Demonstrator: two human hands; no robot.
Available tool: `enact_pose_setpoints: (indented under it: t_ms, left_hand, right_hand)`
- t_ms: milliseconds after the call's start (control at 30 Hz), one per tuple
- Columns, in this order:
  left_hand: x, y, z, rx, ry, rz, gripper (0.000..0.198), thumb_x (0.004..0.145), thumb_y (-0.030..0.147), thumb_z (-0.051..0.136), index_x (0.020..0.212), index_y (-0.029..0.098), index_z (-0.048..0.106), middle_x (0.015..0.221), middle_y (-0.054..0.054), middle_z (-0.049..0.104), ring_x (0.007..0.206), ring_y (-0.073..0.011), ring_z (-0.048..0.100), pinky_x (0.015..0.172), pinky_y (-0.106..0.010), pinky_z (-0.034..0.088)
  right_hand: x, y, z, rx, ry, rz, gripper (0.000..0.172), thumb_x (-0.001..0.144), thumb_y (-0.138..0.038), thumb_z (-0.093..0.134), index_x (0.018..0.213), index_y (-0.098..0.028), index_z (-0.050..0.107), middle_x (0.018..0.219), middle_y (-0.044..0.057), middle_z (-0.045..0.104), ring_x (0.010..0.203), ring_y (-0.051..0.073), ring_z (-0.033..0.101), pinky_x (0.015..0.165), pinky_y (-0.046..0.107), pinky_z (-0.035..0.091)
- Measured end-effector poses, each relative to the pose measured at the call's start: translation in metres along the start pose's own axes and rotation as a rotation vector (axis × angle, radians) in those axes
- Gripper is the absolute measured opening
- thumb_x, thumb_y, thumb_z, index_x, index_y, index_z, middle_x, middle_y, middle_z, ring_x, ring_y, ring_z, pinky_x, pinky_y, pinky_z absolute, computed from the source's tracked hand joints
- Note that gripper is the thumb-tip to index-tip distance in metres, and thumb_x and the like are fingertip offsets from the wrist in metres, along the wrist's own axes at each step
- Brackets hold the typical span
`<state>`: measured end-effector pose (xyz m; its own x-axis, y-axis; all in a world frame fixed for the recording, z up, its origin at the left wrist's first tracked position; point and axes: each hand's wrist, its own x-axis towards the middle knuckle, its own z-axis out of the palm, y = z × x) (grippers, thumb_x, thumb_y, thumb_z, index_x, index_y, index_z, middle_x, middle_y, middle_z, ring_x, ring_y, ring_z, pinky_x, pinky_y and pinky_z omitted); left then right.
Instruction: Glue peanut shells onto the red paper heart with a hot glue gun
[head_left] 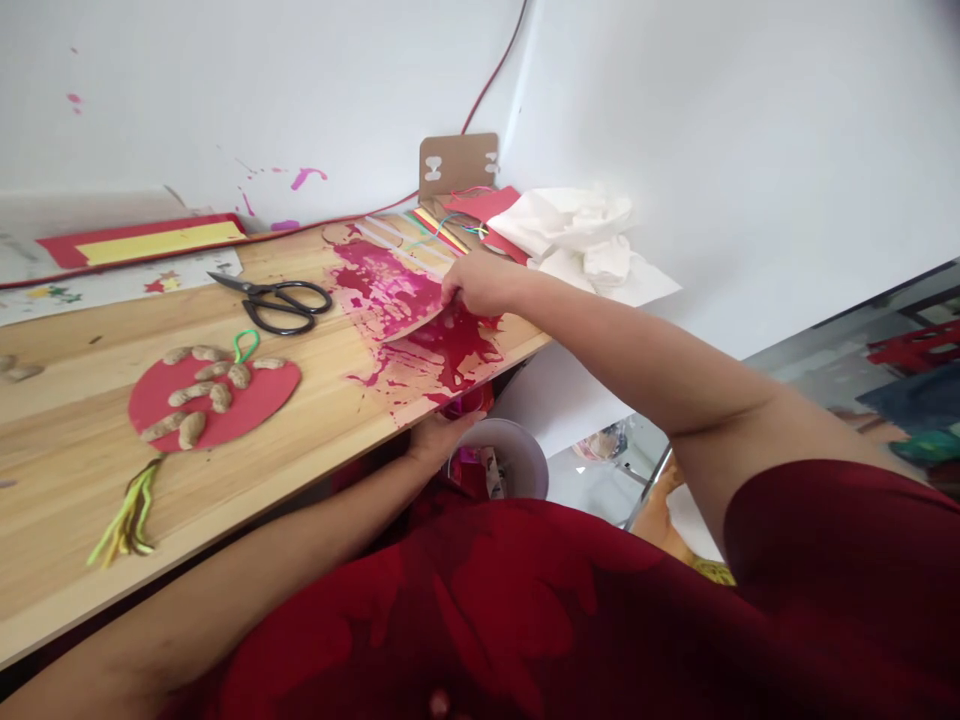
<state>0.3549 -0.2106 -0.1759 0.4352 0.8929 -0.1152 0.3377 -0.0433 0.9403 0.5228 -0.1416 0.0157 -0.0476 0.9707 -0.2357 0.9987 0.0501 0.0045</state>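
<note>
My right hand [480, 285] is closed on a thin, pale flat piece like card [416, 327], its long edge resting on the wooden table. Wet red and magenta paint [382, 285] spreads around and under it, reaching the table's front edge. Just below that edge, my left hand [439, 440] lies at the rim of a pale bin [525, 450] and seems to grip it; its fingertips are partly hidden. Red and pink scraps show inside the bin. Black-handled scissors [281, 305] lie left of the paint.
A red card disc [262, 400] with peanuts [221, 397], a green loop and a yellow-green tassel [135, 515] lies at left. Crumpled white paper [577, 225] and coloured strips [442, 230] sit at the table's far end. A brown cardboard piece [457, 165] leans on the wall.
</note>
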Motion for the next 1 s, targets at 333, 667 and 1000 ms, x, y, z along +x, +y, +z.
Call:
enact_pose_setpoints:
  t_ms: [333, 667, 1000]
  left_hand:
    - [0.000, 0.000, 0.004, 0.022, -0.002, -0.024, 0.044, 0.061, 0.047, 0.089, 0.093, 0.023, 0.071, 0.107, -0.009, 0.075, 0.127, -0.0333, 0.060, 0.119, -0.048, 0.035]
    - [-0.004, 0.002, 0.001, 0.005, 0.011, 0.017, 0.040, 0.065, 0.046, 0.087, 0.094, 0.023, 0.072, 0.105, -0.010, 0.076, 0.123, -0.0327, 0.063, 0.119, -0.049, 0.036]
    - [-0.006, 0.004, 0.002, -0.098, -0.010, 0.035, 0.049, 0.065, 0.042, 0.088, 0.107, 0.023, 0.071, 0.124, -0.009, 0.073, 0.131, -0.0293, 0.059, 0.122, -0.045, 0.034]
  right_hand:
    - [-0.042, -0.017, 0.007, 0.050, -0.024, 0.001, 0.041, 0.078, -0.004, 0.061, 0.108, -0.023, 0.081, 0.103, 0.003, 0.079, 0.094, 0.019, 0.067, 0.077, 0.024, 0.045]
    - [-0.060, -0.030, 0.009, 0.171, -0.053, 0.022, 0.042, 0.075, -0.001, 0.060, 0.105, -0.019, 0.082, 0.100, 0.005, 0.079, 0.091, 0.019, 0.068, 0.077, 0.024, 0.047]
    - [-0.077, -0.035, 0.015, 0.277, -0.069, -0.018, 0.044, 0.074, 0.000, 0.058, 0.104, -0.021, 0.083, 0.099, 0.003, 0.081, 0.093, 0.018, 0.069, 0.079, 0.021, 0.048]
